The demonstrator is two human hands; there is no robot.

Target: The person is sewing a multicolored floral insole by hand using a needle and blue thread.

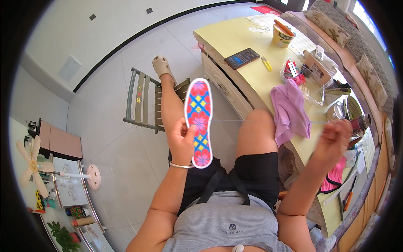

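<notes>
My left hand [181,143] is closed on the edge of an insole [199,105], its thumb lying on the front face. The insole has a white rim and a stitched pattern of red and pink flowers, blue bands and yellow patches. A thin pale thread [231,120] runs taut from the insole across my thighs to my right hand [336,136]. That hand is raised over the table's right side, fingers drawn together on the thread and slightly blurred. Whether a needle is between them cannot be made out.
A pale yellow table [252,80] carries a phone [242,58], a yellow cutter [266,64], a paper tub [283,35], a purple cloth [290,111] and a clear box of threads [294,70]. My foot rests on a folding stool [145,101]. A fan [33,166] stands left.
</notes>
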